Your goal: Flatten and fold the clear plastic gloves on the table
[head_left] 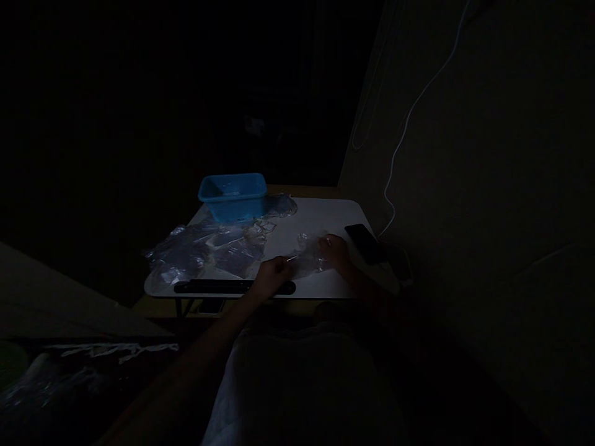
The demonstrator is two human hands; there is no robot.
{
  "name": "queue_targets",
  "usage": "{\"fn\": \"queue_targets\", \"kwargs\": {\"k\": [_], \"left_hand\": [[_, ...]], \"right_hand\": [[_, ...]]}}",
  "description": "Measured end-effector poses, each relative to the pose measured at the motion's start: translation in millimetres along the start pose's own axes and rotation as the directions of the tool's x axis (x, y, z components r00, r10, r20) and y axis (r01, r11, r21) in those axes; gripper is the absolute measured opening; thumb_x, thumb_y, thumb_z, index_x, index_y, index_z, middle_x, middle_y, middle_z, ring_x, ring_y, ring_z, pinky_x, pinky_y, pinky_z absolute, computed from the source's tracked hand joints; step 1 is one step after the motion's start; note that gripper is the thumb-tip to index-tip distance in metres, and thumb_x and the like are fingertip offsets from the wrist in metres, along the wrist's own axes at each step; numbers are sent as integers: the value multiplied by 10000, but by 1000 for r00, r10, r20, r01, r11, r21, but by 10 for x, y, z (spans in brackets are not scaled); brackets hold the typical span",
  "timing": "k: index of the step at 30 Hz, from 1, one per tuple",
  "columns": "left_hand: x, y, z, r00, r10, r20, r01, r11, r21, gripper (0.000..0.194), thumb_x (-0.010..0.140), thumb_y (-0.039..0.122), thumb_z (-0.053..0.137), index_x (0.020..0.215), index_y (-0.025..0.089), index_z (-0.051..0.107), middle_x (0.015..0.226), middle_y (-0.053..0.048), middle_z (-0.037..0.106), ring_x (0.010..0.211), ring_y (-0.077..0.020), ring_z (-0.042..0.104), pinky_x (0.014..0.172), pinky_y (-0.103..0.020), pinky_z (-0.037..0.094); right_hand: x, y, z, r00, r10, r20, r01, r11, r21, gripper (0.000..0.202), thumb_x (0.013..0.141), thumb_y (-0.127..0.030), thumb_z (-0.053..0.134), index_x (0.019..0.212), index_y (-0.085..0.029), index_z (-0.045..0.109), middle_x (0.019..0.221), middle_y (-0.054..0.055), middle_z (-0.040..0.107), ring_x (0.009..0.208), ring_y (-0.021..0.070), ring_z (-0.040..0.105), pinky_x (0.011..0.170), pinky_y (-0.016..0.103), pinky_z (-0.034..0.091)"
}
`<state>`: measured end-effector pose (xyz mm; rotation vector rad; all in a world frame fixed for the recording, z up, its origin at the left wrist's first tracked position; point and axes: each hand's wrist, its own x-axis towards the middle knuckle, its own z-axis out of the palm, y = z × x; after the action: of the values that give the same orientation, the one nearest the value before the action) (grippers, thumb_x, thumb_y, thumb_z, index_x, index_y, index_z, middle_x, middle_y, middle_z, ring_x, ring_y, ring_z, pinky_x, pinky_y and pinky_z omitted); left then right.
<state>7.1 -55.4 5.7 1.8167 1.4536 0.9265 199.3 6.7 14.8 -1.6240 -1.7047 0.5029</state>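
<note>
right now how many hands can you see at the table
2: the left hand at the left end of the clear plastic, the right hand at its right end. Darkness may hide others.

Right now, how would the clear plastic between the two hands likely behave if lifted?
The clear plastic would probably sag and crumple, since it looks like thin, wrinkled film. It is likely light for its spread, as both the left hand and right hand seem to hold only its edges. Its glossy highlights hint it may be slippery.
</note>
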Motion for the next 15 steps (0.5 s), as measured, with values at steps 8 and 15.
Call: {"fn": "queue_targets", "kwargs": {"k": [8,15], "left_hand": [[124,29,-22,999,-27,40,26,999,29,451,714,294,527,1139,149,557,756,-6,655,694,-145,582,605,-225,444],[274,-89,20,992,-129,0,129,989,75,557,700,227,572,1240,145,463,1094,-81,626,918,-195,603,764,-282,484]], "right_hand": [[50,-34,-25,991,99,88,-110,985,136,362,777,-401,443,484,-190,466,477,-12,531,464,105,534,477,205,378],[14,75,-169,958,188,216,-257,896,361,75,685,-236,522,707,-178,564,598,-15,606,526,117,574,460,199,423]]}}
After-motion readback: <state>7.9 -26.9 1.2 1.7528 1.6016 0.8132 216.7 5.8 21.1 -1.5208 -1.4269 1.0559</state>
